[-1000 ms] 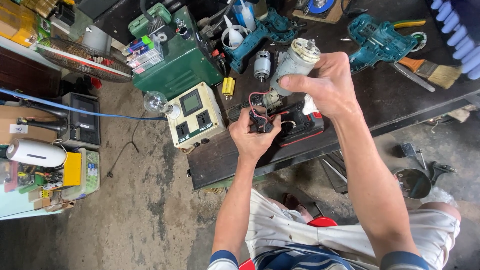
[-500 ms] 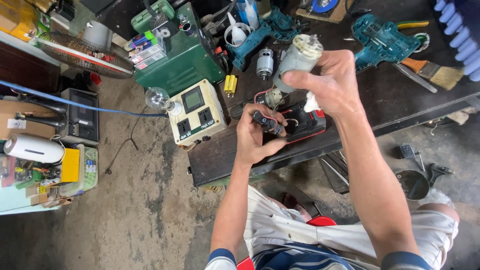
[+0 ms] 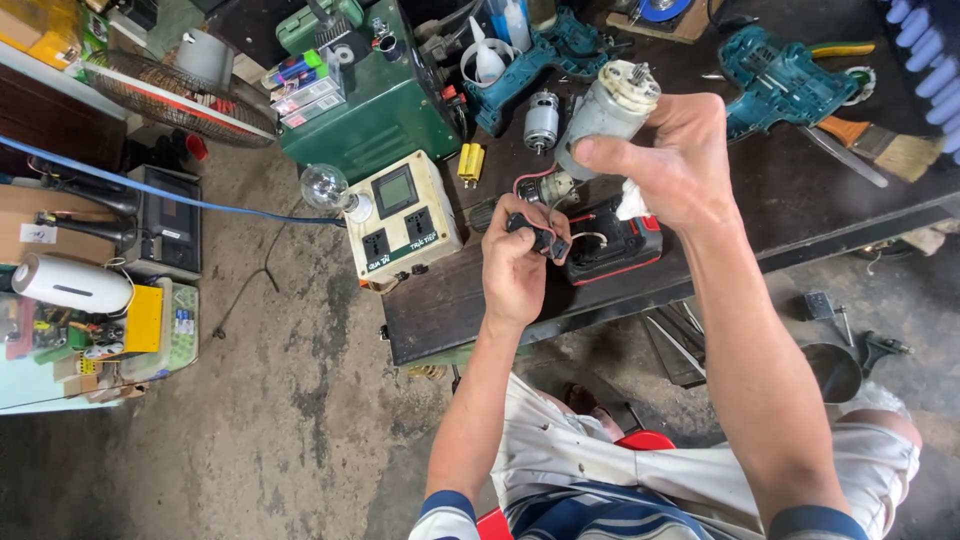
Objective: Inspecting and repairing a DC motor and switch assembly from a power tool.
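Starting at the far left: a white cylindrical device [image 3: 70,285] lying on its side above a cluttered shelf, with a fan grille [image 3: 180,95] behind, both well away from the work and seemingly parked out of the way. Next, a clear bulb [image 3: 325,187] jutting from the cream socket box [image 3: 402,218] with its small display and outlets, set at the near left corner of the dark tabletop [image 3: 460,310], probably so power and a test lamp sit within easy reach. Behind it, a green metal case [image 3: 375,110], and a yellow part [image 3: 470,163] just beside.

Then the left hand [image 3: 520,265], raised above the tabletop edge, grip closed around a small black switch block [image 3: 535,235], fingers curled tight and thumb on top; red and white wires [image 3: 525,185] looping from it up toward the motor (hence, likely, the two being held close together, so the leads stay slack). Directly below, a red-and-black battery pack [image 3: 615,250] resting flat on the tabletop.

Further right, the right hand [image 3: 680,160], grip shut on a grey cylindrical motor [image 3: 605,115], tilted with its vented end up and left, plus a scrap of white cloth or paper [image 3: 632,203] pinched in the palm. A second small motor [image 3: 541,122] lying loose behind. Teal drill housings [image 3: 775,85] and a paintbrush [image 3: 880,150] pushed to the back right.
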